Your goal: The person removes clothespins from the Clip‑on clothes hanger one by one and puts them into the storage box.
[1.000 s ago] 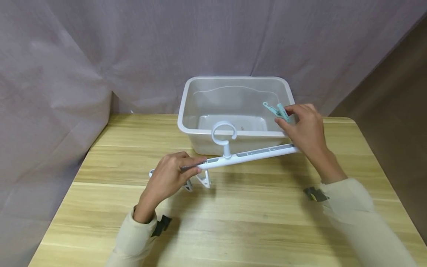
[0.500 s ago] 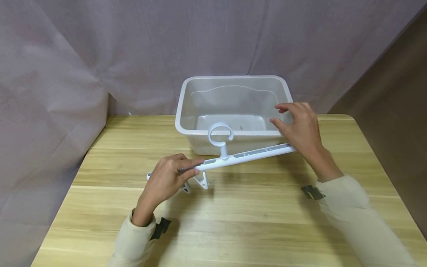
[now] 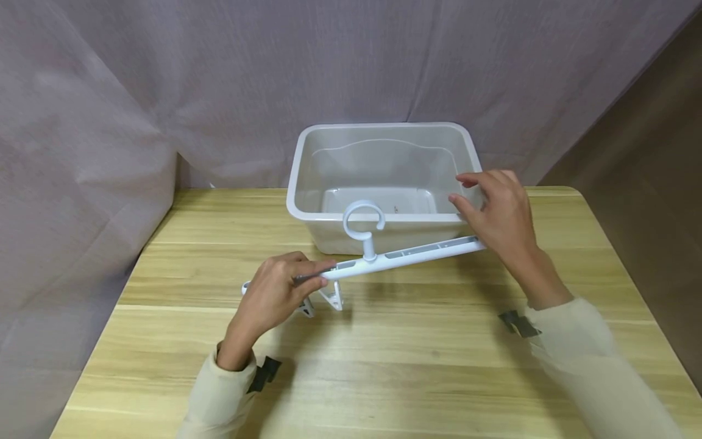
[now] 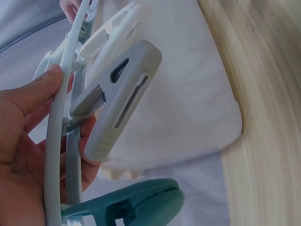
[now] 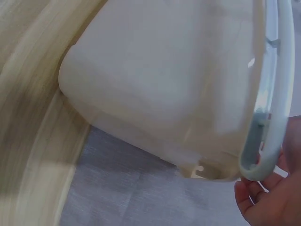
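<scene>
My left hand grips a white clip hanger near its left part, thumb on one side and fingers on the other. The hanger is held up over the table, with its round hook upward. In the left wrist view a grey clip, a white clip and a dark green clip hang from the bar. My right hand is over the right end of the hanger, thumb and forefinger apart with nothing between them. In the right wrist view, its fingers are right at the hanger's rounded end.
Behind the hanger stands a light grey plastic bin, against the grey curtain at the back of the wooden table. The bin's front wall hides part of its inside. Another, brown curtain borders the right.
A second ago my right hand pinched a mint-green clothespin over the bin's right side. It let go, and the clothespin is out of sight. The left hand and hanger hardly moved.
</scene>
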Tool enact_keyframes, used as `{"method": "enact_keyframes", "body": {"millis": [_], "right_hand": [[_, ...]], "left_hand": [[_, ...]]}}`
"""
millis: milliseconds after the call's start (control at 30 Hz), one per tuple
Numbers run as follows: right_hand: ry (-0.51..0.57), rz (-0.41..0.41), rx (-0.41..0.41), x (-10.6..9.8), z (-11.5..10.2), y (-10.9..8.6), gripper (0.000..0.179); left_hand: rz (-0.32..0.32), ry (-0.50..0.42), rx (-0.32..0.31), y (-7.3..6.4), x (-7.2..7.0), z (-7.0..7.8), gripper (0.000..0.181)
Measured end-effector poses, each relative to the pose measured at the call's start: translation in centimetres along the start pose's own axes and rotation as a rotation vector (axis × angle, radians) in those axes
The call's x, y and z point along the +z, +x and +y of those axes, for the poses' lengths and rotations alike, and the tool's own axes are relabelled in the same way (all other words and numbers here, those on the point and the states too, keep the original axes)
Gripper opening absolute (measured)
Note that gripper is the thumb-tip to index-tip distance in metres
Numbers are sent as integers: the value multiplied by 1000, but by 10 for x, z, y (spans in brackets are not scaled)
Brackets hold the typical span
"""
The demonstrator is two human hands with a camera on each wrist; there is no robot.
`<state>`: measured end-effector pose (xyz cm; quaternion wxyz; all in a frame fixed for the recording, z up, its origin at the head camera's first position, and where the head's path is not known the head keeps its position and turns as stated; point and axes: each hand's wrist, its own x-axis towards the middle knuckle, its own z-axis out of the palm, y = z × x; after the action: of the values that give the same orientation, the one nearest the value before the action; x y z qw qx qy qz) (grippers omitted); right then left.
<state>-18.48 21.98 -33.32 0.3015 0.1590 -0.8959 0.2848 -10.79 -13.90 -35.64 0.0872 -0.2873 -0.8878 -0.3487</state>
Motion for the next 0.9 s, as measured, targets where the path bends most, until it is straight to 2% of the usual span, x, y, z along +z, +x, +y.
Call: {"method": "enact_keyframes", "body": {"millis": [167,267,400,600,767,900], "right_hand": [[1,44,-101,-7,-5,-5,27],[2,40,-132,-12,-9,-8,30],[3,-6,-169,-18,-13,-13,33],[53,-50,-295,-22,-18,-19,28],[84,-105,-348,-26,-25,-23,50],[136,-138,-380,-29,-30,-28,52]], "left_hand": [[2,-8,6,1,0,0,30],[-3,-17,0,1,1,-1,31],[-9,-17,-1,0,2,-1,31],[-17,-26,-7,0,2,0,31],[-19,-28,1,0,2,1,30],[-16,-27,14,1,2,3,30]]}}
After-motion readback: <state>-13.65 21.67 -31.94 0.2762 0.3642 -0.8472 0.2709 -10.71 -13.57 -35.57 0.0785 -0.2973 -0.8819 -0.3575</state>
